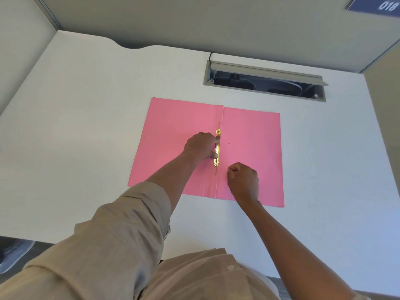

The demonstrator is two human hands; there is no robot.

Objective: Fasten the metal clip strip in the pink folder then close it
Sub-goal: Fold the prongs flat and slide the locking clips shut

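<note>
The pink folder (253, 135) lies open and flat on the white desk, spine running toward me. A gold metal clip strip (217, 148) lies along the spine fold, with thin prongs sticking out at both ends. My left hand (200, 146) rests on the left flap, its finger and thumb tips pressing on the strip. On the right flap, just right of the strip's near end, my right hand (243, 180) is curled into a loose fist; I see nothing in it.
An open cable tray (264, 82) with a raised grey lid is set into the white desk (86, 126) behind the folder. Grey partition walls enclose the desk on three sides. A shoe (15, 254) shows on the floor at lower left.
</note>
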